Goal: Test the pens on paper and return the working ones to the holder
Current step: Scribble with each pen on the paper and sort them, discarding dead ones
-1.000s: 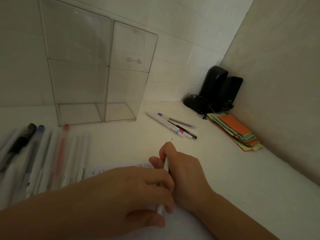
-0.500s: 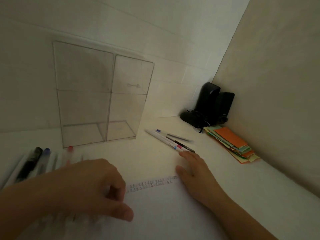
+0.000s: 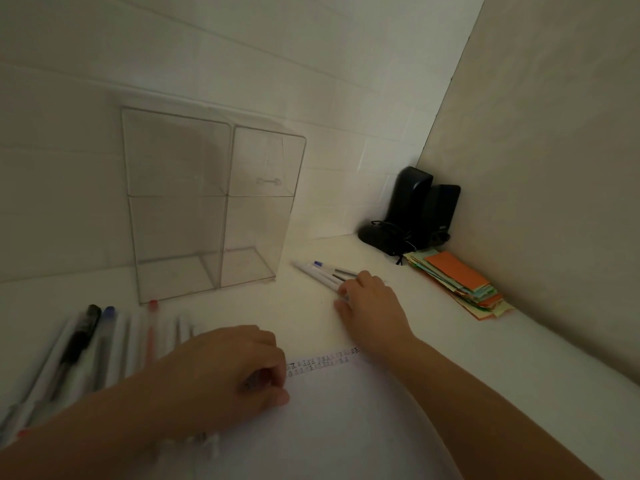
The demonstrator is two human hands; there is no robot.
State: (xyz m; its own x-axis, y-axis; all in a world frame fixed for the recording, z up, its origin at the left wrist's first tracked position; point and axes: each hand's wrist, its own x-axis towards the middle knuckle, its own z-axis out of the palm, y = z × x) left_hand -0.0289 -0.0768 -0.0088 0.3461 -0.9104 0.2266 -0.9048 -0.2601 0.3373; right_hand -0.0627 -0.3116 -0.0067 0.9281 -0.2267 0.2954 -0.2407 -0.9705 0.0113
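A clear acrylic holder with several compartments stands at the back against the wall, and nothing shows inside it. A few pens lie in a small pile to its right. My right hand rests on their near ends, fingertips touching a white pen. White paper with a printed strip along its top edge lies in front of me. My left hand rests on the paper's left part with its fingers curled; nothing shows in it. A row of several pens lies on the left.
Two black speakers with a cable stand in the back right corner. A stack of coloured paper slips lies beside them along the right wall. The white desk runs between the holder and the paper.
One second ago both hands held a white pen over the paper. My right hand has since reached forward onto the pen pile. My left hand pulled back left, fingers curled.
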